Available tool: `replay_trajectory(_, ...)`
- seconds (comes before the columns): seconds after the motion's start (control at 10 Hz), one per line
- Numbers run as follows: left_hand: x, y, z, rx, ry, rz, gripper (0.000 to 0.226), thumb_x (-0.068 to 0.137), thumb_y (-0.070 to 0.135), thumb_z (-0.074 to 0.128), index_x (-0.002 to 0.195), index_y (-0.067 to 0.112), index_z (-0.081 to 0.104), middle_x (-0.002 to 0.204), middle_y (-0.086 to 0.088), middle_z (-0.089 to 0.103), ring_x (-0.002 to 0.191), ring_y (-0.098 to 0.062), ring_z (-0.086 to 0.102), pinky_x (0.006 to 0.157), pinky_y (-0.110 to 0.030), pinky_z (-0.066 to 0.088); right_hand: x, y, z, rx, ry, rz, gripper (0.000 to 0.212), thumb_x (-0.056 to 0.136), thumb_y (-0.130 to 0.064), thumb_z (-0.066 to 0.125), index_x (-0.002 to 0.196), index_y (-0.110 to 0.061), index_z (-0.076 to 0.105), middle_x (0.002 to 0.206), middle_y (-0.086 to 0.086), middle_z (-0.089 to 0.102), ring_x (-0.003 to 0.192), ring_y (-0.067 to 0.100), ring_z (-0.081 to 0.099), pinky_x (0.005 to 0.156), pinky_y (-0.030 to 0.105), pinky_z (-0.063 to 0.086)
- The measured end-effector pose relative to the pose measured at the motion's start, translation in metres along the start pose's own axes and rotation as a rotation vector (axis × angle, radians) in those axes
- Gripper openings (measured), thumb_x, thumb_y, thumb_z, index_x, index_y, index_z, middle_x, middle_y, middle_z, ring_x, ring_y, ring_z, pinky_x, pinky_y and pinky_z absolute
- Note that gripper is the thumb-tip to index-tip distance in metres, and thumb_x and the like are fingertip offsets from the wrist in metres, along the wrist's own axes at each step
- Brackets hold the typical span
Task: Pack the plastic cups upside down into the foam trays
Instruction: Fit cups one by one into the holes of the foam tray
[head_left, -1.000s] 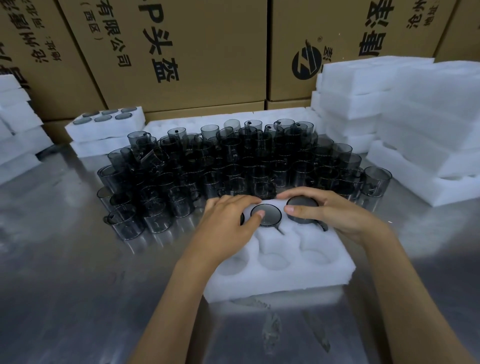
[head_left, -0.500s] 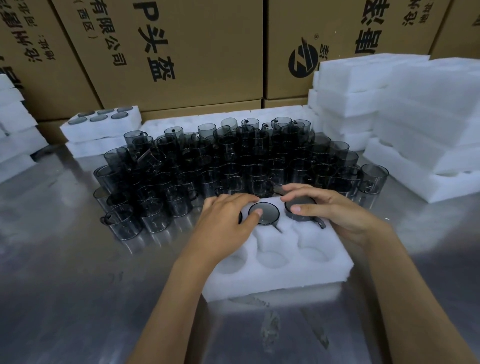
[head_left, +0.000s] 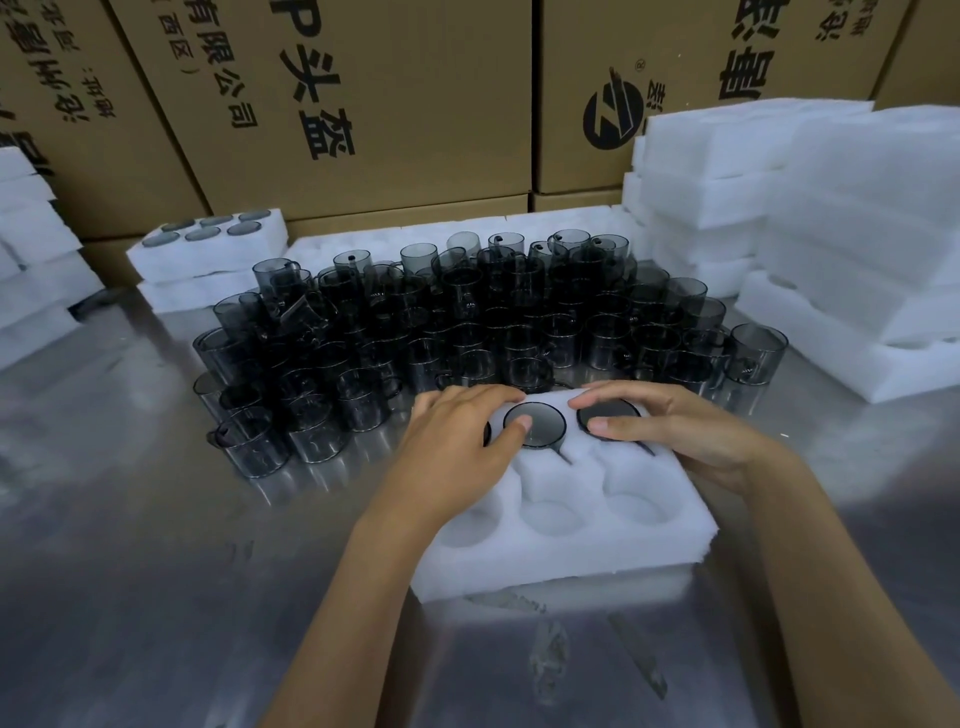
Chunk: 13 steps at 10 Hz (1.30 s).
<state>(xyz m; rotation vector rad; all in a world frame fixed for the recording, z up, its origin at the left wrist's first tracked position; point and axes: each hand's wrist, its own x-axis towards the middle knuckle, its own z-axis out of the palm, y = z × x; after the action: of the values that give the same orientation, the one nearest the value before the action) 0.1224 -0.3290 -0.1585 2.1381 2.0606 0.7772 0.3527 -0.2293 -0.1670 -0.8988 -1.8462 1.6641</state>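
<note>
A white foam tray (head_left: 561, 551) lies in front of me on the metal table. Its back row holds smoky plastic cups, bases up. My left hand (head_left: 457, 447) lies flat over the left cup (head_left: 487, 434), most of which is hidden, and its thumb presses the middle cup (head_left: 545, 421). My right hand (head_left: 675, 431) curls its thumb and fingertips round the right cup (head_left: 610, 413), which sits low in its pocket. The three front pockets show bare foam. Just behind the tray stands a dense crowd of loose cups (head_left: 493, 322).
Stacks of blank foam trays (head_left: 857, 208) rise at the right and more at the far left (head_left: 31, 260). A filled tray (head_left: 208, 249) sits on another at the back left. Cardboard boxes (head_left: 363, 104) wall off the back. Bare metal table (head_left: 156, 571) lies at the near left.
The right cup has sunk deeper into its pocket under my right hand. My left hand has stayed over the left and middle cups.
</note>
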Motion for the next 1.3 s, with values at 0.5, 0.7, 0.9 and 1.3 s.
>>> replay_trajectory(0.5,0.000,-0.001,-0.001,-0.006,-0.014,0.007,0.036,0.101,0.048,0.043,0.133,0.037,0.055,0.134,0.021,0.056,0.126,-0.002,0.042,0.101,-0.016,0.010,-0.002,0.007,-0.036,-0.481,0.676,0.190,0.014,0.081,-0.017,0.077,0.082,-0.027,0.067,0.070,-0.006,0.065,0.071,0.010,0.059,0.063,0.023,0.041)
replay_trajectory(0.7,-0.001,-0.001,-0.001,-0.009,-0.016,0.001,0.036,0.100,0.049,0.043,0.132,0.038,0.055,0.133,0.023,0.056,0.125,0.000,0.042,0.099,-0.015,0.009,0.005,0.008,-0.030,-0.515,0.859,0.070,0.023,0.079,-0.028,0.082,0.069,-0.021,0.063,0.068,-0.005,0.063,0.066,0.011,0.058,0.057,0.023,0.038)
replay_trajectory(0.9,-0.002,0.002,-0.002,-0.005,-0.038,0.038,0.067,0.079,0.082,0.044,0.133,0.043,0.051,0.127,0.035,0.046,0.117,0.010,0.033,0.097,-0.016,0.010,0.013,-0.013,0.004,-0.320,0.946,-0.331,0.022,0.076,-0.029,0.082,0.078,-0.025,0.060,0.085,-0.013,0.061,0.081,0.015,0.061,0.080,0.040,0.051)
replay_trajectory(1.3,-0.004,-0.002,-0.014,0.007,-0.188,-0.010,0.078,0.075,0.048,0.065,0.147,0.046,0.035,0.157,0.024,0.028,0.146,-0.002,0.019,0.111,-0.023,0.005,0.016,-0.023,0.033,-0.697,0.895,-0.571,0.062,0.071,-0.024,0.086,0.127,-0.024,0.059,0.118,-0.008,0.048,0.109,0.004,0.039,0.093,0.000,0.027)
